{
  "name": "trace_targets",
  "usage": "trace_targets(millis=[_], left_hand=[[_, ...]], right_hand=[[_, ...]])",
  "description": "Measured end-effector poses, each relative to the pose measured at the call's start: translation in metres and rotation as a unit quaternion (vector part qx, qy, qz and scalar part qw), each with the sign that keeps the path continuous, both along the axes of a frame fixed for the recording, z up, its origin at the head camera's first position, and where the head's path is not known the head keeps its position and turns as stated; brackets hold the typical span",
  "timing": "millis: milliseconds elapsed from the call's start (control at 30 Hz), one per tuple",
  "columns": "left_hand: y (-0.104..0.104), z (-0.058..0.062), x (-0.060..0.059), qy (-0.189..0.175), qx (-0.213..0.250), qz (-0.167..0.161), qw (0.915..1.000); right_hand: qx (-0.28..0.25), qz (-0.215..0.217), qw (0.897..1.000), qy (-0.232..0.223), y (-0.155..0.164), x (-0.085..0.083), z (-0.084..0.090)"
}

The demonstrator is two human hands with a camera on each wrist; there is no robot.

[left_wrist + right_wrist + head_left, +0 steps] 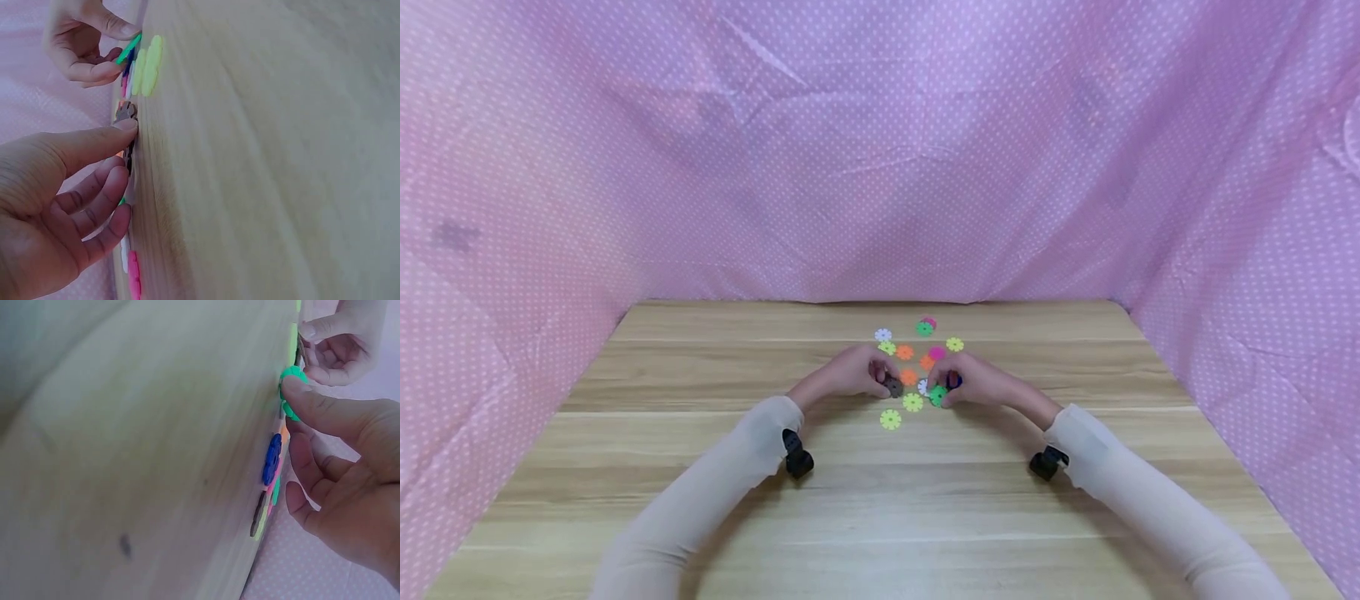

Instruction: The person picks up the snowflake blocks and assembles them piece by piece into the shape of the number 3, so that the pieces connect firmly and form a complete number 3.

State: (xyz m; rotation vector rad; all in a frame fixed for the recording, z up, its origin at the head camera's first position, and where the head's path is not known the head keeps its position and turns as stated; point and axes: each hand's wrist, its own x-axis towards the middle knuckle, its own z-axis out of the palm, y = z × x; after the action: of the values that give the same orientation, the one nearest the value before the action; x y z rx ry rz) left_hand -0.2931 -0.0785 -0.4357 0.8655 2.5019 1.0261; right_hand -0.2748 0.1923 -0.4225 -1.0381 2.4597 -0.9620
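Between thumb and fingers my left hand [853,372] pinches a dark brown notched plastic disc [894,388], like a flower-shaped linking piece. In the left wrist view that brown disc [127,111] is seen nearly edge-on, under the thumb tip. My right hand [976,382] pinches a green notched disc [937,396], tilted up from the table; the right wrist view shows this green disc [291,407] under the thumb. A dark blue disc [272,459] lies beneath the right hand. A white disc [922,387] is partly hidden by the right fingers. Orange discs [908,377] lie between the hands.
Yellow discs [891,419] lie just in front of the hands on the wooden table [865,500]. Behind are more loose discs, including a white one [883,334], a green one [924,329] over a pink one, and another pink disc [937,353]. Pink dotted cloth [880,208] surrounds the table.
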Motion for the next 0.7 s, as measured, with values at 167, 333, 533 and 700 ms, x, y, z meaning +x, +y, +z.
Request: trace_targets(millis=[167,333,533,700], left_hand=[[-0.002,-0.001,0.002,-0.017,0.021,0.030,0.9992],[-0.009,0.003,0.000,-0.037,0.083,0.054,0.9944],[-0.013,0.017,0.000,-0.068,0.174,0.072,0.9798],[-0.011,0.025,0.000,-0.086,0.223,0.079,0.9677]], right_hand=[[-0.023,-0.013,0.999,-0.022,0.001,-0.002,0.000],[-0.056,-0.045,0.997,-0.031,-0.001,-0.008,0.004],[-0.127,-0.107,0.986,-0.026,-0.009,-0.014,0.015],[-0.210,-0.158,0.964,-0.033,-0.021,-0.015,0.026]])
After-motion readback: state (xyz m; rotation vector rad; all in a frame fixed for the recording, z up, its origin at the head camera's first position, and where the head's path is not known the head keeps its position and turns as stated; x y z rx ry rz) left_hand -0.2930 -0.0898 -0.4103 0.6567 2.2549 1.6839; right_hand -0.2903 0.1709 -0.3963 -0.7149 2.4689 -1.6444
